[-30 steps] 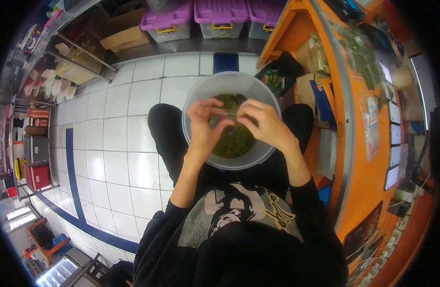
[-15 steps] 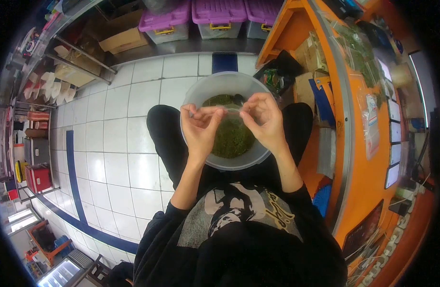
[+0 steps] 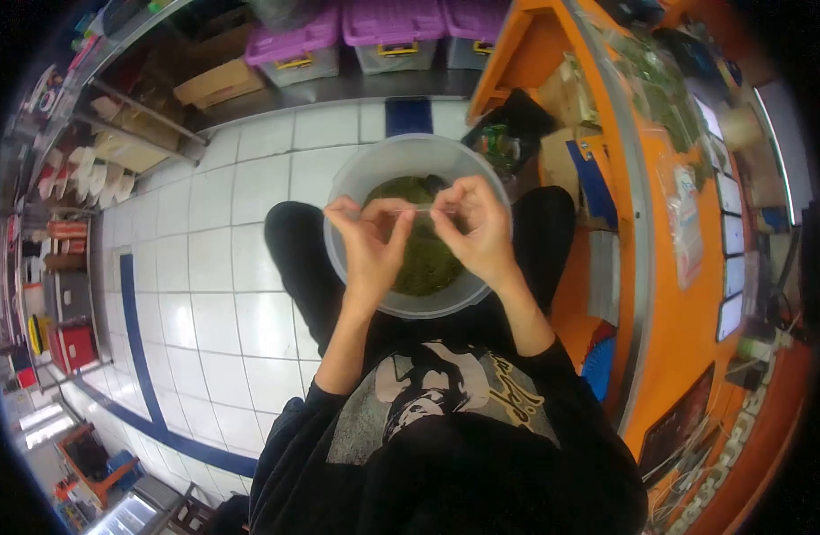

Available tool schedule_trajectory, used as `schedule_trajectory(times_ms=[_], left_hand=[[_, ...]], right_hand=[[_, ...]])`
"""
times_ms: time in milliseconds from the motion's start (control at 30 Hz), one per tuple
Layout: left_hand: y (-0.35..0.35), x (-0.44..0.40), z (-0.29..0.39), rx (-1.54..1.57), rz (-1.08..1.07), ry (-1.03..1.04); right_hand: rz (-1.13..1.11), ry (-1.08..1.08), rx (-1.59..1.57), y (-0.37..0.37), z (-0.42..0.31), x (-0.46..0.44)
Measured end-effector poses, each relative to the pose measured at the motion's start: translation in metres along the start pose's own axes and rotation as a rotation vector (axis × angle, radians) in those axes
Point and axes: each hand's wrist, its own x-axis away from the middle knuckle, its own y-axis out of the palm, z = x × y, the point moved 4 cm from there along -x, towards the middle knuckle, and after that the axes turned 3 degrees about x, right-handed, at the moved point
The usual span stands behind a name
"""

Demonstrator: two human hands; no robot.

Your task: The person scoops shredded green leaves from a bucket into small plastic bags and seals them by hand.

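Between my two hands stretches a thin, see-through piece of plastic [image 3: 422, 210], which looks like the edge of a clear plastic bag. My left hand [image 3: 370, 251] pinches its left end between thumb and finger. The right end is pinched the same way by my right hand [image 3: 477, 234]. Both hands are above a large translucent tub [image 3: 408, 153] that stands between my knees. Dark green, crumbly stuff [image 3: 428, 269] covers the tub's bottom. A dark rounded thing [image 3: 435, 184], perhaps a scoop, lies at its far side, partly hidden by my right hand.
To the right is an orange table [image 3: 664, 352] with clear bags of green stuff [image 3: 655, 85] on it. Grey boxes with purple lids [image 3: 394, 22] line the far shelf. A black bag [image 3: 517, 125] sits beyond the tub. White floor tiles [image 3: 258, 259] lie left.
My hands have tilted slightly, and the clear plastic between them now shows as a narrower line. The whole view has shifted a little; both hands keep their pinch.
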Motion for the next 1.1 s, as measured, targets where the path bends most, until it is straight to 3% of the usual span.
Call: schedule_trajectory(times_ms=[300,500,633,700,733,767,867,967,1033,1067,1100], left_hand=[[0.003,-0.001,0.003,-0.011,-0.136,-0.052],[-0.002,-0.006,0.012,-0.049,-0.164,-0.244],[-0.004,-0.014,0.024,-0.002,-0.318,-0.258],[0.009,-0.018,0.036,-0.021,-0.340,-0.192],[0.010,-0.023,0.042,-0.004,-0.226,-0.159],[0.009,-0.027,0.046,0.015,-0.112,-0.124],[0.006,-0.036,0.047,0.088,-0.135,-0.132],[0.016,-0.039,0.049,0.217,-0.235,-0.086],[0.027,-0.037,0.052,0.219,-0.280,-0.016],[0.029,-0.036,0.050,0.262,-0.319,-0.019],[0.029,-0.036,0.044,0.271,-0.332,-0.018]], right_hand=[[0.013,-0.044,0.163,-0.002,-0.005,0.000],[-0.175,0.035,0.248,-0.008,-0.029,-0.003],[-0.218,0.150,0.036,-0.021,-0.044,-0.005],[-0.098,0.064,0.133,-0.042,-0.062,-0.011],[-0.005,0.176,-0.092,-0.061,-0.069,-0.014],[0.143,-0.012,-0.110,-0.087,-0.080,-0.019],[0.746,-0.294,-0.298,-0.160,-0.106,-0.017],[0.937,-0.238,-0.255,-0.200,-0.118,0.006],[0.974,-0.041,0.445,-0.220,-0.125,0.026],[0.985,-0.049,0.453,-0.232,-0.130,0.036],[0.939,0.038,0.919,-0.239,-0.139,0.043]])
